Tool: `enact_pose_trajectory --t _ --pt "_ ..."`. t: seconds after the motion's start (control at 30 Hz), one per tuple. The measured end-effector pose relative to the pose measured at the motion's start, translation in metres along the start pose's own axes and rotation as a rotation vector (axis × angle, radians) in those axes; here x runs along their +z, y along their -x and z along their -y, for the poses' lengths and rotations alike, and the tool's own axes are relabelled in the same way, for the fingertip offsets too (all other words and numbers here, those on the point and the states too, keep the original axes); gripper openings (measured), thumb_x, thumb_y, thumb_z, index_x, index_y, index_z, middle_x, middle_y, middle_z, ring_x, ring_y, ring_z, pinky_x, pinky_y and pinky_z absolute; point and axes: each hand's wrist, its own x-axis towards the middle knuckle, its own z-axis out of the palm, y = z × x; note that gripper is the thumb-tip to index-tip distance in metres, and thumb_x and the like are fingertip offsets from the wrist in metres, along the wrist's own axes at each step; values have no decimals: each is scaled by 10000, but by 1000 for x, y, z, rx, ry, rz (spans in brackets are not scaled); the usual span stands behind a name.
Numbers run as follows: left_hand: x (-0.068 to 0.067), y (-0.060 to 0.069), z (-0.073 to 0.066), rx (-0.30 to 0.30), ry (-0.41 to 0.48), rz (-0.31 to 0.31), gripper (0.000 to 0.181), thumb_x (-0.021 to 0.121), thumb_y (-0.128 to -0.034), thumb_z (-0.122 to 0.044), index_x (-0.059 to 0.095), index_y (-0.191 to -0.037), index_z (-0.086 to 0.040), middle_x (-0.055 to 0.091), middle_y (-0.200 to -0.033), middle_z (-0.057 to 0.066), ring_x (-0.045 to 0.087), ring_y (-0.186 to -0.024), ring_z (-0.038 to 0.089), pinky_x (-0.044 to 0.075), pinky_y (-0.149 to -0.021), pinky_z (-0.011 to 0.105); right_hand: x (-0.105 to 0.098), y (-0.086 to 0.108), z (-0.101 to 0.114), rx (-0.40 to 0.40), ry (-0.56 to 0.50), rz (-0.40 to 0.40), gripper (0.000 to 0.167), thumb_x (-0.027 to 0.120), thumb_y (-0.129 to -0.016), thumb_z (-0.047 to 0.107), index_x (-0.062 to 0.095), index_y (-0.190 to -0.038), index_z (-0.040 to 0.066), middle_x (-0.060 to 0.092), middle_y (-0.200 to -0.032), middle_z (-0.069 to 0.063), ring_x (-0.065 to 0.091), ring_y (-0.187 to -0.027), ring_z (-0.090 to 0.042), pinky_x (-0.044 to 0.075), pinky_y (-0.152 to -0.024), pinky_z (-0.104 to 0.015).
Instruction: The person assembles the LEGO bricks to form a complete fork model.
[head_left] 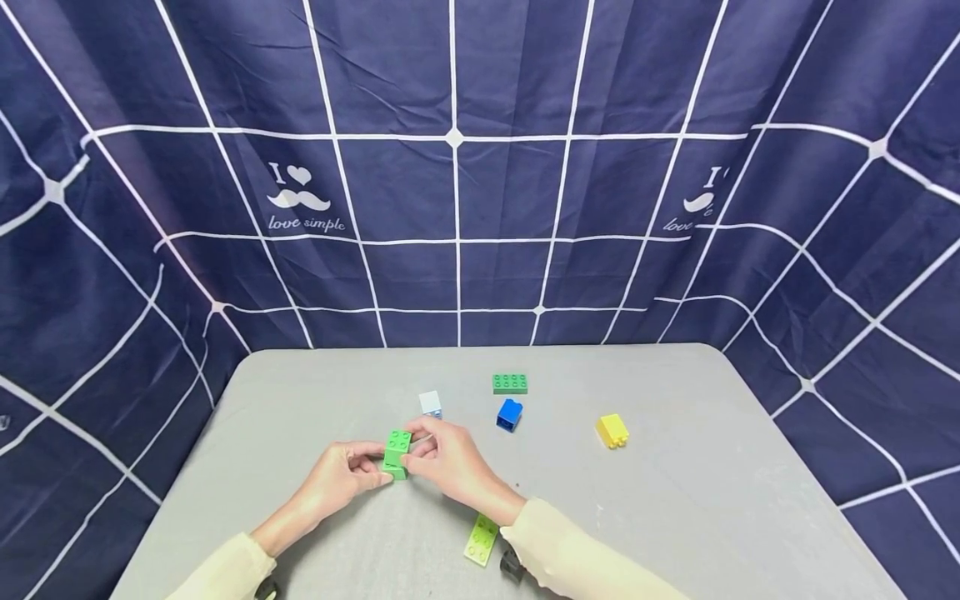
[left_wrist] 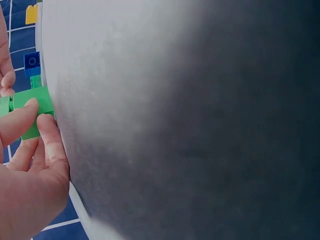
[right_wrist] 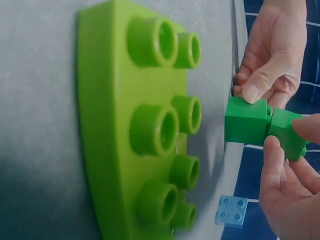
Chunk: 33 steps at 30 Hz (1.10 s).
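Left of the table's middle, in the head view, two green toy bricks stand one above the other. My left hand [head_left: 333, 482] grips the lower green brick [head_left: 397, 473] between thumb and fingers. The upper green brick [head_left: 397, 450] is pinched by my right hand [head_left: 448, 458]. In the right wrist view, the upper brick sits tilted on the lower one, with studs showing in a narrow gap between them. Just behind my right fingers lies a light blue brick [head_left: 431, 403]. A lime green brick [right_wrist: 102, 125] with studs up looms close in that view, lying near my right sleeve.
Farther back on the grey table [head_left: 675, 500] lie a flat green brick [head_left: 510, 384] and a blue brick [head_left: 509, 414]. A yellow brick [head_left: 612, 431] is to the right. Dark blue curtain [head_left: 510, 183] with white lines encloses the table's back and sides.
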Motion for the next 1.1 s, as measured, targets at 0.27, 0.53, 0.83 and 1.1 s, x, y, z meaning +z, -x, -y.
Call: enact_pose_trajectory --t 0.27,0.53,0.83,1.1 --pt "0 0 1 -23 3 -2 420 886 -865 6 749 -1251 96 696 -795 53 601 -679 131 449 -579 219 0 -2 0 -10 16 17 348 857 -931 80 746 -1261 69 774 -1045 -5 720 -860 -56 590 -778 -243" --pt "-1 -1 -1 -23 3 1 392 889 -860 3 770 -1229 66 705 -795 62 619 -688 140 478 -612 235 0 -2 5 -38 87 38 337 872 -914 41 767 -1231 82 749 -916 38 667 -748 -31 551 -645 -229" --pt "-6 -1 0 27 39 57 397 867 -896 -40 753 -1269 32 726 -867 67 637 -739 128 473 -616 229 2 -1 8 -81 182 37 327 882 -914 58 778 -1223 87 753 -957 -45 602 -681 -3 520 -569 -216" --pt "-12 -3 1 118 68 100 362 869 -919 -57 752 -1248 42 759 -904 120 675 -765 127 493 -642 233 0 -2 6 -75 187 41 334 889 -905 64 790 -1221 102 784 -1085 17 596 -657 -6 509 -541 -221"
